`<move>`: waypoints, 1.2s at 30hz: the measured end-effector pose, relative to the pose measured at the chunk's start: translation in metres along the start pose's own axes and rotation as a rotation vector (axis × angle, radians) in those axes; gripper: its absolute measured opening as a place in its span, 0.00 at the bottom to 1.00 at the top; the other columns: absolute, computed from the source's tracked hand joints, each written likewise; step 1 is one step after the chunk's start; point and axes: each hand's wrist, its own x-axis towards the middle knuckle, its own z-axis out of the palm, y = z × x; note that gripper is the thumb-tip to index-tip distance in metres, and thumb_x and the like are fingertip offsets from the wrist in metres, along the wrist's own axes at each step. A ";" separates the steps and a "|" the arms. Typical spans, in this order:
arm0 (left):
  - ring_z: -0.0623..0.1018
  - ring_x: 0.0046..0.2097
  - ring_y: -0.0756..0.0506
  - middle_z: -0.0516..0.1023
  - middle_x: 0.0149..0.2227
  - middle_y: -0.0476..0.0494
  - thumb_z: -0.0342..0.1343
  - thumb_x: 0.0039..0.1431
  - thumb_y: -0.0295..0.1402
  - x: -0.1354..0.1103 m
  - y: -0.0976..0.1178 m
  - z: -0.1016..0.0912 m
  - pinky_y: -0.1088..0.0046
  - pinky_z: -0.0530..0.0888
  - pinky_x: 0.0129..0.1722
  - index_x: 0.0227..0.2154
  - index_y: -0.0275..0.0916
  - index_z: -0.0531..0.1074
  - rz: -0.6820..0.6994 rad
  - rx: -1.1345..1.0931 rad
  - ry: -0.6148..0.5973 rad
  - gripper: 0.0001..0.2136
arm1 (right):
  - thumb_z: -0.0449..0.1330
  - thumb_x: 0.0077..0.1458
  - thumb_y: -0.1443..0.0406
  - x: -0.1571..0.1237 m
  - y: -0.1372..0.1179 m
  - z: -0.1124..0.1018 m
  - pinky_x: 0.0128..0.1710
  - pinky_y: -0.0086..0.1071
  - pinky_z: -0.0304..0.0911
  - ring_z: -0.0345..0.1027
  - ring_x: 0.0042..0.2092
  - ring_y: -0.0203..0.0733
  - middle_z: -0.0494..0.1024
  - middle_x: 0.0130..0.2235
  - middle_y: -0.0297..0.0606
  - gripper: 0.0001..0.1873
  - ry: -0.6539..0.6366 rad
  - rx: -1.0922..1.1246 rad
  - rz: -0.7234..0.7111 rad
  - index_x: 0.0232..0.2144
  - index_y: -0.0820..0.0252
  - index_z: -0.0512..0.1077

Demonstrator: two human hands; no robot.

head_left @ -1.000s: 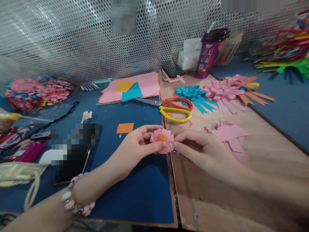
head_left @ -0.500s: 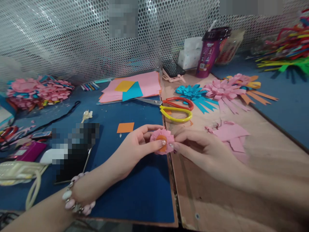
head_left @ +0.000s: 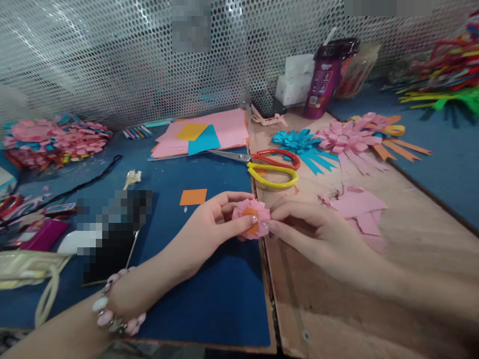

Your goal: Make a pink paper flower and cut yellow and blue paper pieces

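A small pink paper flower (head_left: 247, 207) with an orange centre is held up over the seam between the blue and the wooden tabletops. My left hand (head_left: 215, 219) grips it from the left, thumb pressed on the orange centre and fingers behind. From the right, my right hand (head_left: 312, 227) pinches the flower's edge between thumb and fingertips. Just beyond the flower lie scissors (head_left: 262, 167) with one red and one yellow handle, blades pointing left. An orange paper square (head_left: 193, 197) rests on the blue surface near my left hand. Pink paper pieces (head_left: 361, 209) lie beyond my right hand.
Finished paper flowers with ribbon tails, blue (head_left: 297, 142) and pink (head_left: 344, 137), lie back right. A purple cup (head_left: 324, 80) stands behind them. Stacked coloured paper (head_left: 224, 127) sits at the back. To the left are a dark phone (head_left: 112, 254) and a pile of pink flowers (head_left: 60, 137).
Both hands keep their hold on the pink paper flower, with hardly any movement. The view has shifted very slightly.
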 end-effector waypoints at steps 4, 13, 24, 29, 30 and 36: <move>0.75 0.39 0.52 0.77 0.41 0.48 0.61 0.54 0.33 -0.001 0.000 0.000 0.80 0.71 0.38 0.47 0.40 0.68 0.011 0.006 -0.006 0.17 | 0.54 0.61 0.61 0.001 0.000 0.000 0.35 0.27 0.62 0.67 0.36 0.33 0.74 0.33 0.31 0.09 0.002 0.004 0.001 0.31 0.56 0.71; 0.75 0.38 0.53 0.77 0.40 0.48 0.61 0.54 0.33 0.001 -0.001 0.000 0.80 0.71 0.38 0.47 0.40 0.69 0.020 -0.002 -0.018 0.17 | 0.53 0.61 0.61 0.000 0.000 0.001 0.35 0.27 0.62 0.67 0.36 0.33 0.74 0.34 0.30 0.09 -0.028 -0.004 0.001 0.32 0.55 0.71; 0.74 0.38 0.52 0.77 0.40 0.47 0.60 0.54 0.34 0.000 0.000 0.002 0.79 0.70 0.38 0.45 0.40 0.70 0.022 0.010 -0.006 0.15 | 0.54 0.61 0.61 0.000 0.001 0.000 0.37 0.28 0.61 0.66 0.37 0.33 0.73 0.35 0.30 0.08 -0.033 0.027 0.017 0.32 0.55 0.70; 0.73 0.37 0.50 0.76 0.39 0.44 0.54 0.59 0.38 0.000 0.002 0.002 0.76 0.70 0.36 0.43 0.38 0.72 0.006 -0.031 0.023 0.12 | 0.54 0.60 0.59 0.001 0.002 -0.001 0.43 0.30 0.61 0.67 0.42 0.36 0.72 0.33 0.30 0.10 0.004 0.088 0.076 0.31 0.56 0.71; 0.73 0.36 0.50 0.75 0.39 0.44 0.53 0.59 0.38 0.000 0.002 0.002 0.76 0.70 0.35 0.42 0.38 0.72 0.010 -0.028 0.025 0.12 | 0.54 0.60 0.60 0.001 0.002 -0.001 0.43 0.30 0.60 0.67 0.42 0.37 0.72 0.33 0.30 0.09 0.012 0.098 0.084 0.31 0.55 0.71; 0.72 0.33 0.52 0.76 0.36 0.46 0.56 0.57 0.36 -0.001 0.002 0.003 0.76 0.69 0.34 0.41 0.38 0.73 0.064 0.033 0.042 0.10 | 0.54 0.60 0.60 0.002 0.000 -0.002 0.39 0.28 0.61 0.68 0.40 0.35 0.74 0.34 0.31 0.09 0.050 0.145 0.107 0.32 0.57 0.72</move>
